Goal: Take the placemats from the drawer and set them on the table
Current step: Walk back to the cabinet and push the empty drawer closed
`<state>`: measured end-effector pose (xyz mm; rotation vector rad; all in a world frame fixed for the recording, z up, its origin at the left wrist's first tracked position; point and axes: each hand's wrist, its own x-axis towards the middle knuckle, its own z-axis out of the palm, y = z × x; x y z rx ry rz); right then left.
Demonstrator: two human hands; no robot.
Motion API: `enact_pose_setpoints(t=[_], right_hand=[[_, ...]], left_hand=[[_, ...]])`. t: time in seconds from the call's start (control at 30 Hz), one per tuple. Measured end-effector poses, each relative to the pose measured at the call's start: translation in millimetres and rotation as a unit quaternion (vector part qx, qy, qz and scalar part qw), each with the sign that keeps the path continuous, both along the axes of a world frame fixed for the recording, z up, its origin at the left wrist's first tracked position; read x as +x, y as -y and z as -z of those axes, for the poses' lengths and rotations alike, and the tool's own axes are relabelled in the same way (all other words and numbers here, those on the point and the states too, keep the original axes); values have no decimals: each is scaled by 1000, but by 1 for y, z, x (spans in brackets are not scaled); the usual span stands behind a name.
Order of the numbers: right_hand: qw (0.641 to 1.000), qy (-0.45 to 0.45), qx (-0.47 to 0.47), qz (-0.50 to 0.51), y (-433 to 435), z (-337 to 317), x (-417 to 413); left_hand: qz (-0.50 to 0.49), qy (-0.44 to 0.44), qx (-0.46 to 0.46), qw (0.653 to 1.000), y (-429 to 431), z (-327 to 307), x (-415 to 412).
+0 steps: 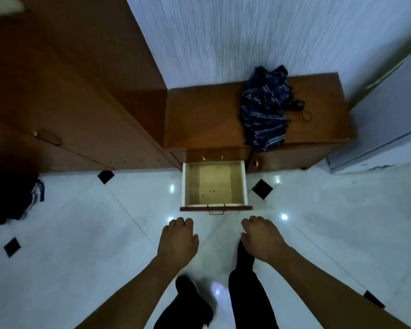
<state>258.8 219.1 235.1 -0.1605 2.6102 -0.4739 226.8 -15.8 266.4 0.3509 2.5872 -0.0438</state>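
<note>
A wooden drawer [243,184] stands pulled out from a low brown cabinet [199,119], its metal handle toward me. Its pale bottom shows only a few dark specks; a thin pale edge lies along the front wall inside, and I cannot tell what it is. No placemat is plainly in view. My left hand [179,238] and my right hand [261,236] hover just in front of the drawer, above the floor, fingers loosely curled downward and holding nothing. No table is in view.
A dark blue folded umbrella [263,110] lies on the cabinet top next to a small black cord. A tall wooden wardrobe [69,91] rises at left. Dark clothing [10,198] lies on the white tiled floor [81,257] at left. My dark-trousered legs stand below.
</note>
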Motion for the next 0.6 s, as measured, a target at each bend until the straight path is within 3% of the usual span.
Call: enact_pose_setpoints(t=[0.27, 0.47, 0.6], right_hand=[[997, 26, 59, -32, 12, 187, -47], [999, -26, 18, 3, 37, 292, -62], [999, 20, 19, -23, 49, 347, -62]], left_hand=[[32, 16, -4, 999, -10, 202, -55], [52, 3, 10, 999, 20, 315, -73], [62, 60, 19, 996, 42, 371, -72]])
